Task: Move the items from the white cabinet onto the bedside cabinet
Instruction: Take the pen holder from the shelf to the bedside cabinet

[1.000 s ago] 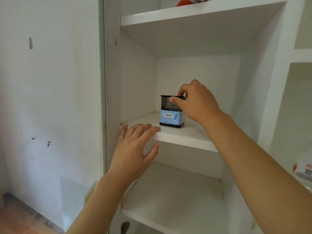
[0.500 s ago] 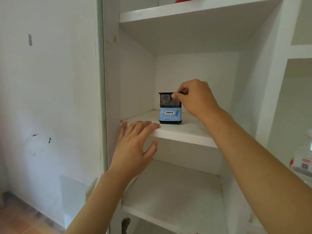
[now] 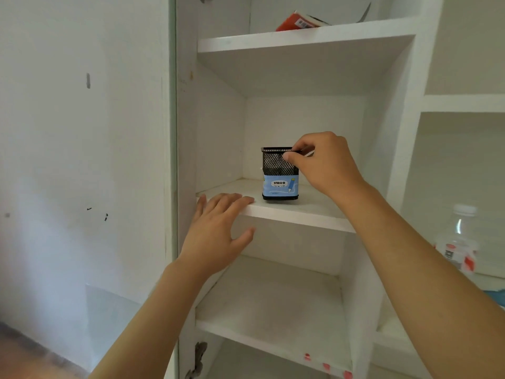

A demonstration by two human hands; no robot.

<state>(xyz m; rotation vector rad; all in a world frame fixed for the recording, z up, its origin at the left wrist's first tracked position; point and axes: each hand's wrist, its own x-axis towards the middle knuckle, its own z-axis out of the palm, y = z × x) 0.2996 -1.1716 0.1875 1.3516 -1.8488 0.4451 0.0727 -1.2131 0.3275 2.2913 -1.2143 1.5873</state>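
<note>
A scuffed white wall (image 3: 82, 160) meets reddish floor tiles (image 3: 24, 348), all in soft, even light.

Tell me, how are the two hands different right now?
The right hand pinches the rim of the mesh pen holder with curled fingers; the left hand lies flat and holds nothing. The right hand is up at the holder's top, while the left hand rests lower, its fingers on the front edge of the shelf. Both reach into the same white cabinet.

one mesh pen holder (image 3: 279, 173) at right hand (image 3: 325, 165), one orange packet (image 3: 296, 22) above it, one bottle (image 3: 459, 239) right of it, two hands, left hand (image 3: 216, 233)
</note>
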